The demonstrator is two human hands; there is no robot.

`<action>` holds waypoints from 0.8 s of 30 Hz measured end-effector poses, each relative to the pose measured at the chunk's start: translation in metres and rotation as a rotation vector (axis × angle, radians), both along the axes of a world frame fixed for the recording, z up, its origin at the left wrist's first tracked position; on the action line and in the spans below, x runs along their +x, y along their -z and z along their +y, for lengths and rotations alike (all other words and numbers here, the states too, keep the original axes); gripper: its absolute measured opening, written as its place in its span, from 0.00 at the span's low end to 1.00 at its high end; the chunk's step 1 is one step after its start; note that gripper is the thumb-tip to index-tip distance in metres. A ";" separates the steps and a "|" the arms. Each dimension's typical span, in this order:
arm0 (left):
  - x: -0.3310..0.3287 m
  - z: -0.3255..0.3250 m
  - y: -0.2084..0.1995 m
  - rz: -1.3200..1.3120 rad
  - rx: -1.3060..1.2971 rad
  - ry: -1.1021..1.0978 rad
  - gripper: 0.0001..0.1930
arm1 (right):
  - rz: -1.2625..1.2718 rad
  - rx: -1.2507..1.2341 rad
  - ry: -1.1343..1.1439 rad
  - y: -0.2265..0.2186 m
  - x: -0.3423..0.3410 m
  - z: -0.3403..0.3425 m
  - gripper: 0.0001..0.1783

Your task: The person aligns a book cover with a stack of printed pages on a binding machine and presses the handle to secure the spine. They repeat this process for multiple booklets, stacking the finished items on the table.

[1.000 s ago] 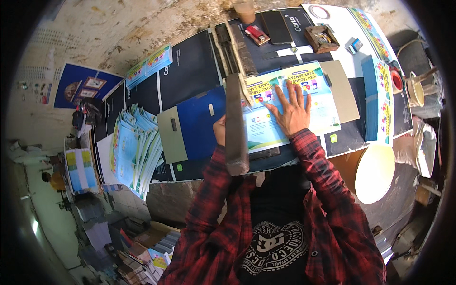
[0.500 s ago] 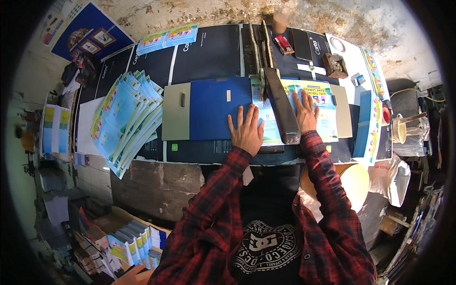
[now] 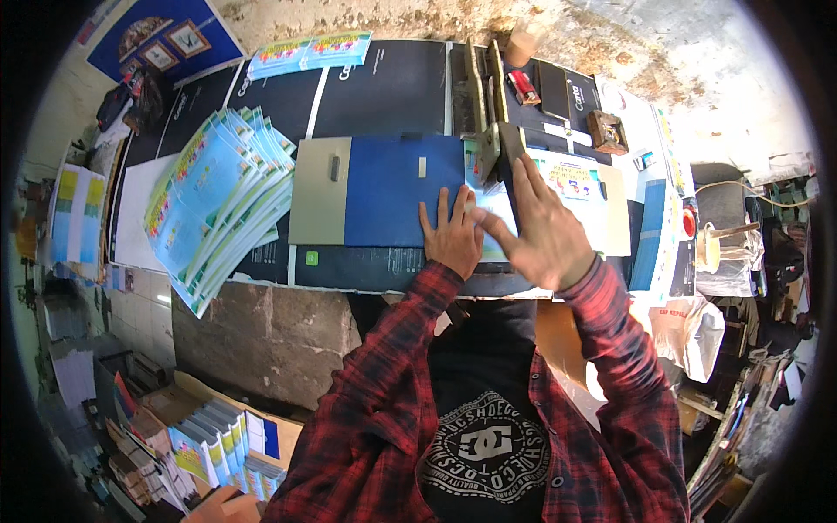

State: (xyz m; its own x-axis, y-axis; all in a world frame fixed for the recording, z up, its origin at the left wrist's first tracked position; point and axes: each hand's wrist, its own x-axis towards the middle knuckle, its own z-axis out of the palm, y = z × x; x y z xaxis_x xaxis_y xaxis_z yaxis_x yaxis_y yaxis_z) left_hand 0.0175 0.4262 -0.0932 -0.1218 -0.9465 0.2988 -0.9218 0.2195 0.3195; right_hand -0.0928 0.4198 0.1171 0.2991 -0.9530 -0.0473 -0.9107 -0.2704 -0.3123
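Observation:
My left hand (image 3: 452, 233) lies flat with its fingers spread, at the right edge of the blue board (image 3: 405, 193) and on the printed sheet beside it. My right hand (image 3: 551, 234) is open, thumb stretched out toward the left hand, palm over the long dark lever (image 3: 508, 170) of a stapler-like device. The lower end of the lever is hidden under that hand. Beneath the lever lies the printed cover sheet (image 3: 567, 179), yellow and light blue, between the blue board and a beige board (image 3: 615, 209). A grey-beige board (image 3: 319, 192) adjoins the blue one.
A fanned stack of printed covers (image 3: 222, 196) lies on the left of the table, more covers (image 3: 309, 54) at the back. A phone (image 3: 554, 90), a red pack (image 3: 523, 87), a cup (image 3: 525, 44) and a wooden ashtray (image 3: 607, 132) stand back right. Another stack (image 3: 648, 235) sits right.
My right hand has left the printed sheet and come left and nearer, onto the lever. My left hand stays in place. The whole view has shifted slightly.

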 end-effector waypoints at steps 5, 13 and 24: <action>0.000 0.002 -0.002 -0.009 -0.020 -0.003 0.29 | -0.054 -0.271 0.066 0.092 0.007 0.035 0.53; -0.002 -0.004 -0.004 -0.001 0.009 0.028 0.29 | -0.450 -0.141 -0.075 0.037 -0.014 0.015 0.45; -0.011 -0.007 -0.013 -0.133 0.012 0.118 0.25 | -0.162 -0.326 0.630 0.183 -0.234 -0.031 0.39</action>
State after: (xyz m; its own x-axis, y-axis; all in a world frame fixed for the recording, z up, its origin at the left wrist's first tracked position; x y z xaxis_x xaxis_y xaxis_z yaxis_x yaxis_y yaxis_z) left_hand 0.0061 0.4188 -0.0802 -0.2701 -0.9266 0.2615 -0.9241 0.3257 0.1999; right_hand -0.3264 0.3883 -0.0657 -0.3316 -0.9050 0.2666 -0.8735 0.1877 -0.4492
